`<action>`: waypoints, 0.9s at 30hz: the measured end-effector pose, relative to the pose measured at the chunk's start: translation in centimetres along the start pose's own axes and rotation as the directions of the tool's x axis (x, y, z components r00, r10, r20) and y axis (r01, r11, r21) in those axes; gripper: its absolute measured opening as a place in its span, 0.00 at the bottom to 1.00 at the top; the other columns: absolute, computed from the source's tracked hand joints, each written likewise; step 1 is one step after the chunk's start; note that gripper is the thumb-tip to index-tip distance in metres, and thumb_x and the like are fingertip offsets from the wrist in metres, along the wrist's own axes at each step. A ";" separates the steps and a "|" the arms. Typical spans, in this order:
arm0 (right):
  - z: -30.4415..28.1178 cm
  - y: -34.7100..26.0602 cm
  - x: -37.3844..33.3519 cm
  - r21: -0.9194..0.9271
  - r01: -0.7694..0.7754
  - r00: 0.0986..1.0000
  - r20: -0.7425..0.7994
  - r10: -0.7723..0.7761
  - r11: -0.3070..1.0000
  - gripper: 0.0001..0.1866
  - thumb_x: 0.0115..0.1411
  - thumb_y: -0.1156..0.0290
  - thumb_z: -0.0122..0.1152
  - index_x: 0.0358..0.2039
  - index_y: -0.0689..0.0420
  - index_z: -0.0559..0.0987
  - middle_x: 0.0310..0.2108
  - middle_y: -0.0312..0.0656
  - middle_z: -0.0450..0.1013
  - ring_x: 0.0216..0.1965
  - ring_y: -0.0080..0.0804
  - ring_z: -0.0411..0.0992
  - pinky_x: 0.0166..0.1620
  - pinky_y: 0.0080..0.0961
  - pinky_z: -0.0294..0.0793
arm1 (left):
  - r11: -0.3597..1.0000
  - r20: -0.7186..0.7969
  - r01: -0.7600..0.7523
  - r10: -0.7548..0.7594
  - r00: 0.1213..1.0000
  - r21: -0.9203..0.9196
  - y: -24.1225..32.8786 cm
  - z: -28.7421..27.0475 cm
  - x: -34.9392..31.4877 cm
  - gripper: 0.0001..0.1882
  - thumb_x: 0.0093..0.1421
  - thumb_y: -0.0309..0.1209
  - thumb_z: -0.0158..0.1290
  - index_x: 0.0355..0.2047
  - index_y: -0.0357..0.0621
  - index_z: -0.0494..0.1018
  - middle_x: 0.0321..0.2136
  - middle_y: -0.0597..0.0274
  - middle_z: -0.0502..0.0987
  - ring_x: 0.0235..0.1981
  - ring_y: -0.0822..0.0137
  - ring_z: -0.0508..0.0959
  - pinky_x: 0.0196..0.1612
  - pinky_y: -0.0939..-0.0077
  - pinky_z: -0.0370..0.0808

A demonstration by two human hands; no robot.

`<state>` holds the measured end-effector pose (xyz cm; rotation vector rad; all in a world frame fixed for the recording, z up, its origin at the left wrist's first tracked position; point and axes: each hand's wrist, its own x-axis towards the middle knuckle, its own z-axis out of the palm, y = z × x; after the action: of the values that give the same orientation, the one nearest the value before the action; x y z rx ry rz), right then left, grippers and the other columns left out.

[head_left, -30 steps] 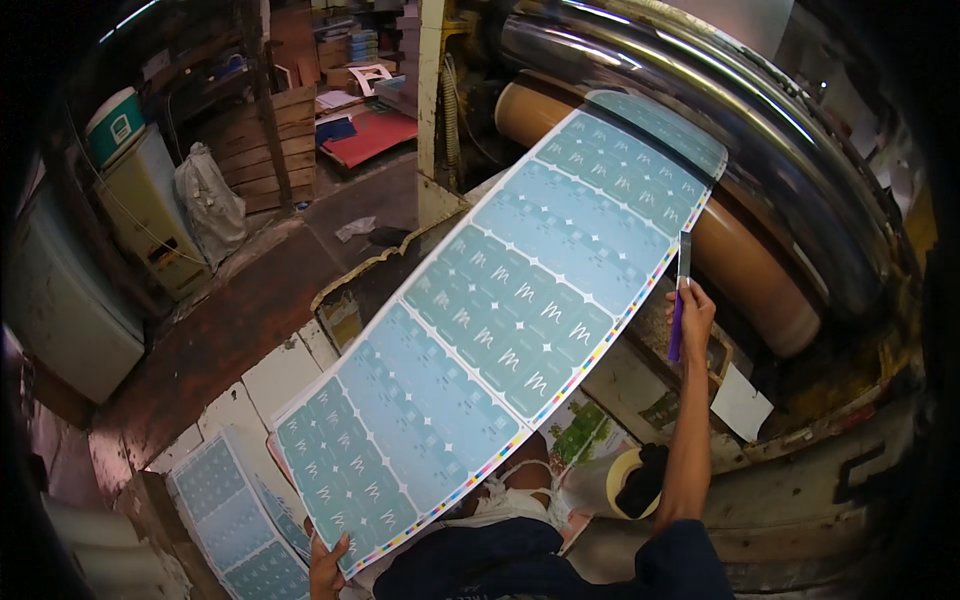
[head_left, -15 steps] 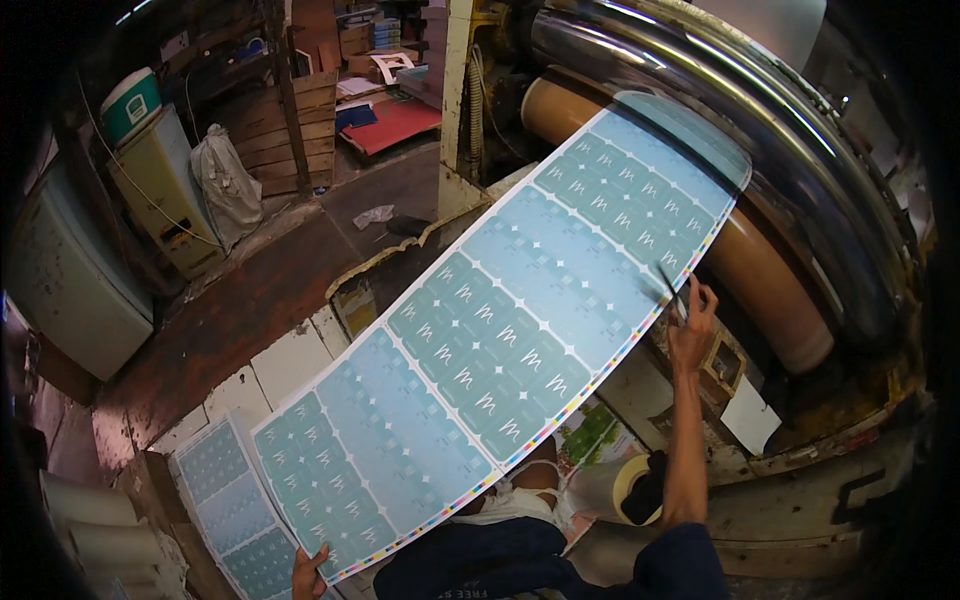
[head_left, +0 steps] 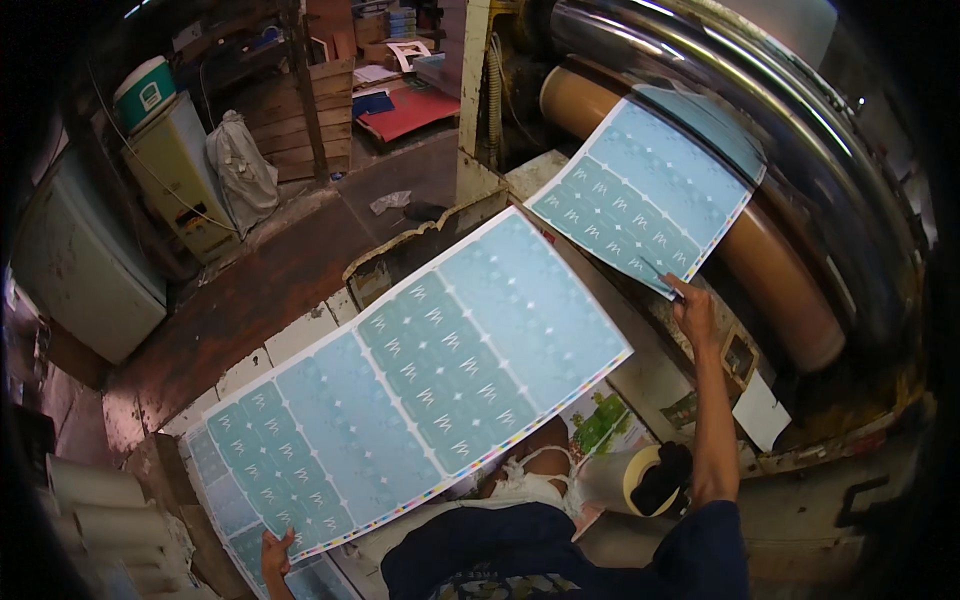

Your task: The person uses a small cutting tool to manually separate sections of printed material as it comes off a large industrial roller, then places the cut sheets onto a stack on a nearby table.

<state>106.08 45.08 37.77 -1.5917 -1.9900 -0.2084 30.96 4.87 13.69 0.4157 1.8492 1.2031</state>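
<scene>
My left hand [head_left: 278,552] pinches the lower-left corner of a separate printed sheet [head_left: 400,350] in teal and pale blue bands. The sheet slopes up to the right in front of me. My right hand [head_left: 696,312] is closed around a pair of scissors [head_left: 660,272], its dark blades at the lower edge of the matching printed film [head_left: 650,170]. That film hangs off the rollers, a gap between it and the separate sheet. Under the sheet's left end lie more printed sheets [head_left: 222,490], partly covered.
A shiny metal roller [head_left: 690,70] and a brown roller [head_left: 770,280] belong to the machine on the right. A pale cylinder [head_left: 610,480] lies near my right elbow. At the left stand cabinets [head_left: 180,170] and a teal-and-white cooler [head_left: 146,92].
The continuous printed length is now cut through into two pieces. My left hand has drawn the separate sheet down and left; the right hand stays near the film's edge with the scissors.
</scene>
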 end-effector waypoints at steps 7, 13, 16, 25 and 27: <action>-1.2 -2.9 0.2 0.134 -0.065 0.998 0.029 0.061 0.989 0.28 0.42 0.86 0.48 0.45 0.53 0.80 0.45 0.52 0.75 0.35 0.43 0.79 0.40 0.28 0.76 | 0.998 0.042 0.045 -0.047 0.998 0.051 3.2 3.9 -0.5 0.21 0.56 0.22 0.60 0.49 0.35 0.67 0.39 0.58 0.77 0.38 0.68 0.75 0.44 0.71 0.72; -2.2 -6.8 -0.2 0.164 -0.097 0.992 0.094 0.082 0.982 0.26 0.46 0.86 0.50 0.46 0.53 0.80 0.43 0.52 0.76 0.32 0.40 0.79 0.36 0.27 0.75 | 0.988 0.088 0.048 -0.036 0.995 -0.149 -2.4 10.9 5.4 0.24 0.53 0.19 0.60 0.51 0.34 0.68 0.42 0.59 0.78 0.40 0.65 0.77 0.47 0.70 0.74; -3.3 -6.7 -2.3 0.157 -0.160 0.982 0.127 0.141 0.975 0.25 0.47 0.86 0.51 0.46 0.53 0.80 0.43 0.52 0.76 0.33 0.40 0.79 0.36 0.26 0.75 | 0.998 0.076 0.036 -0.032 0.997 -0.060 -0.3 17.1 5.8 0.23 0.54 0.20 0.60 0.50 0.34 0.68 0.42 0.58 0.77 0.40 0.65 0.77 0.47 0.70 0.73; -1.8 -10.7 -5.1 0.415 -0.184 0.982 0.127 0.143 0.891 0.30 0.43 0.87 0.48 0.48 0.52 0.79 0.49 0.56 0.72 0.49 0.43 0.75 0.45 0.26 0.74 | 0.958 0.185 -0.226 0.194 0.963 0.173 1.0 19.7 12.6 0.35 0.49 0.34 0.68 0.55 0.35 0.65 0.46 0.50 0.76 0.46 0.58 0.75 0.49 0.66 0.71; -1.3 -10.8 -6.1 0.433 -0.156 0.987 0.105 0.122 0.888 0.32 0.41 0.85 0.46 0.49 0.52 0.79 0.51 0.56 0.71 0.53 0.44 0.72 0.48 0.27 0.73 | 0.852 0.118 -0.208 0.173 0.978 0.480 1.8 22.9 10.7 0.45 0.45 0.37 0.70 0.59 0.37 0.58 0.51 0.44 0.70 0.50 0.53 0.72 0.53 0.61 0.68</action>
<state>97.17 36.28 38.14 -1.4471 -1.8009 0.3439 42.98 25.96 6.52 0.9334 2.0807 0.8105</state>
